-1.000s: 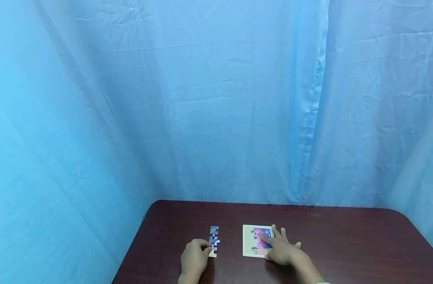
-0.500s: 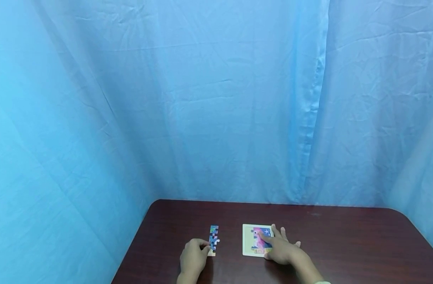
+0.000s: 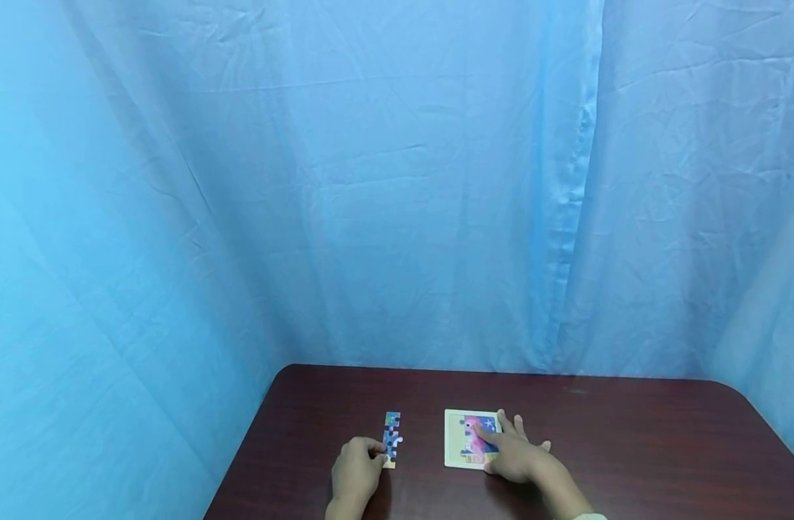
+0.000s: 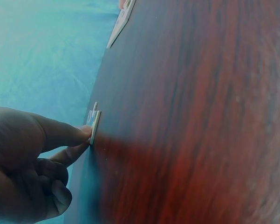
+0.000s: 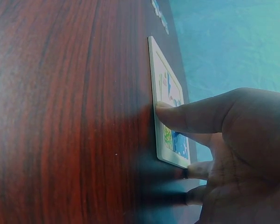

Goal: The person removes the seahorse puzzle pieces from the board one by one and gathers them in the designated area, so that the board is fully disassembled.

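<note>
On the dark table lies a narrow column of joined jigsaw pieces (image 3: 391,429), blue and purple with a yellowish lower end. Its lower left edge is pinched between the thumb and index finger of my left hand (image 3: 357,469); the left wrist view shows these two fingertips together at the jigsaw pieces (image 4: 96,128). To the right is a square jigsaw tray (image 3: 453,440) with a cream rim, a pink seahorse-like figure and a white star; its left strip is bare. My right hand (image 3: 519,458) rests on it with spread fingers, index on the picture, thumb on the rim (image 5: 153,84).
The dark reddish-brown wooden table (image 3: 631,440) extends well to the right of the hands. Pale blue curtains (image 3: 397,217) hang behind it and along both sides. A gap of bare tabletop separates the jigsaw column from the tray.
The lower end of the jigsaw column has shifted very slightly left under my left fingers. My right hand and the tray stay practically in place.
</note>
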Available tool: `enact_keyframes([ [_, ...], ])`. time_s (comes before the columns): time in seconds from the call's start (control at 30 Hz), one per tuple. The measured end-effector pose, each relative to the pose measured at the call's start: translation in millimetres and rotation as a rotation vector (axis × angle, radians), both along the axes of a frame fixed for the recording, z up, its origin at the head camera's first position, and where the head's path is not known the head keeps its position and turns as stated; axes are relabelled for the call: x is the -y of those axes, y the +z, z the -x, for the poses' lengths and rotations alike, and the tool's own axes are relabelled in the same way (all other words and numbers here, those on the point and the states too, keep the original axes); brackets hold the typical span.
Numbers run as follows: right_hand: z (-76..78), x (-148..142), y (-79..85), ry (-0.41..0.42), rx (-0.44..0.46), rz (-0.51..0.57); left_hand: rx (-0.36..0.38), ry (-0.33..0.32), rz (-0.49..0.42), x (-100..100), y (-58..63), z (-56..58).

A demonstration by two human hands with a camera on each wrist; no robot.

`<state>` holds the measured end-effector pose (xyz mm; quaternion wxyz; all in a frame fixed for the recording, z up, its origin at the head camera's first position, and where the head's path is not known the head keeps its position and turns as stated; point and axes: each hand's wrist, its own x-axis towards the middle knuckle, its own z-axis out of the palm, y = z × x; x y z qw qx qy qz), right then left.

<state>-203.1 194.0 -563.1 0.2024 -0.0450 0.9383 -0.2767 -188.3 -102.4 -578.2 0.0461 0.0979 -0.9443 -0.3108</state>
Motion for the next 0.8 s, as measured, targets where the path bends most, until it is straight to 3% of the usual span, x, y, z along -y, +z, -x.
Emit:
enact_keyframes([
  [0.37,-1.4,5.4,-3.2,-0.011,0.015,0.039,-0.075,-0.013,0.005,1.1,-1.4,-9.6],
  [0.6,-1.1,1.8,-3.0,-0.027,0.006,0.018,-0.168,-0.108,-0.001,-13.5,7.9,-12.6],
  [0.8,-1.9,0.6,0.8,-0.026,0.008,0.028,-0.179,-0.160,0.011,-29.9,11.6,-14.0],
])
